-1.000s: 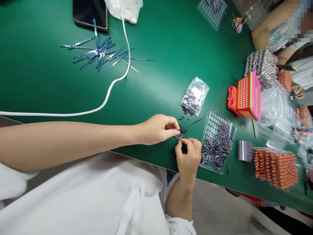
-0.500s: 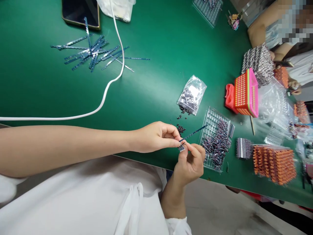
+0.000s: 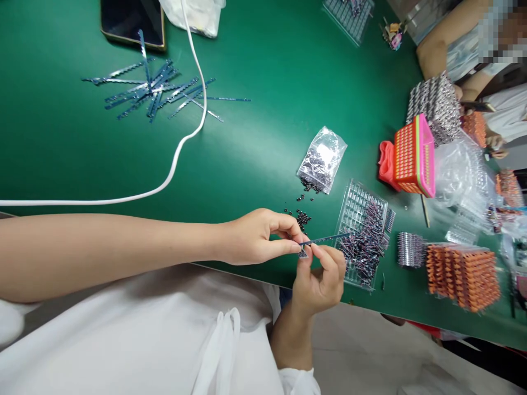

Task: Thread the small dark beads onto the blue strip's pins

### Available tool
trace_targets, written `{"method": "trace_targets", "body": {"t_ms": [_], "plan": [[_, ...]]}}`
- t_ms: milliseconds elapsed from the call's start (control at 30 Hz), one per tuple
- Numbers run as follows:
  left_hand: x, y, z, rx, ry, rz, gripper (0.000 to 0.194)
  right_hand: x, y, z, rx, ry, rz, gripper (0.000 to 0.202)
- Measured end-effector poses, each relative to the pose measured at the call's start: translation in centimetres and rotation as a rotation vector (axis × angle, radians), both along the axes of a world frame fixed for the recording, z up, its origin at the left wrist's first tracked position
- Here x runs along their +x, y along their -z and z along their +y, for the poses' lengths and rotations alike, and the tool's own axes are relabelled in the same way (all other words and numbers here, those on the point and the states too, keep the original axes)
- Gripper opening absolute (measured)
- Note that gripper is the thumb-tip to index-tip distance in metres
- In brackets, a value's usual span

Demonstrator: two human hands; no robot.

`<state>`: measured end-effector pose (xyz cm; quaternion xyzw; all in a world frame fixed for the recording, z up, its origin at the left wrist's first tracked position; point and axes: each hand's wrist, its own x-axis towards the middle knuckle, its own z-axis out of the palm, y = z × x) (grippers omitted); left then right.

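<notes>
A thin blue notched strip (image 3: 329, 238) runs from my fingertips out over a clear tray (image 3: 346, 211). My left hand (image 3: 263, 237), reaching in from the left, pinches its near end between thumb and forefinger. My right hand (image 3: 320, 280) is closed by the thumb and index finger at the same spot, against the strip. Between the two thumbs shows a small greyish flat piece (image 3: 303, 253), too small to make out. Just beyond my left fingers lie small dark beads (image 3: 303, 218). More beads fill a clear plastic bag (image 3: 323, 156). Slender dark purplish pieces (image 3: 364, 249) are heaped on the tray.
A pile of blue strips (image 3: 152, 90) lies under a white cable (image 3: 177, 156), near a phone (image 3: 134, 24). To the right stand an orange-pink basket (image 3: 411, 156) and stacked orange pieces (image 3: 461, 277). Another person's arm (image 3: 442, 41) is at the upper right.
The blue strip has swung lower, from slanting upward to nearly level, with its far end now over the heaped pieces. Both hands stay together, the left slightly lower.
</notes>
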<state>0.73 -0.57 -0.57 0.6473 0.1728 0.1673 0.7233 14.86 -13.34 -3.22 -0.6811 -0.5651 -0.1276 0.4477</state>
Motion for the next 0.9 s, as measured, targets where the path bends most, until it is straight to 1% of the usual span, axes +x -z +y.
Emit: {"method": "trace_targets", "body": {"t_ms": [267,500,700,900], "plan": [[-0.1,0.1,-0.1,0.035,0.01,-0.031,0.012,-0.1,0.4,-0.4,-0.033,0.057,-0.014,0.014],[0.0,0.1,0.0,0.06,-0.003,-0.029,0.011,-0.1,0.7,-0.4,-0.02,0.054,-0.028,0.02],[-0.1,0.2,-0.1,0.121,-0.001,-0.04,0.008,-0.1,1.0,-0.4,-0.012,0.082,-0.038,0.016],[0.0,0.3,-0.1,0.167,-0.004,-0.053,0.009,-0.2,1.1,-0.4,-0.014,0.054,0.064,0.017]]}}
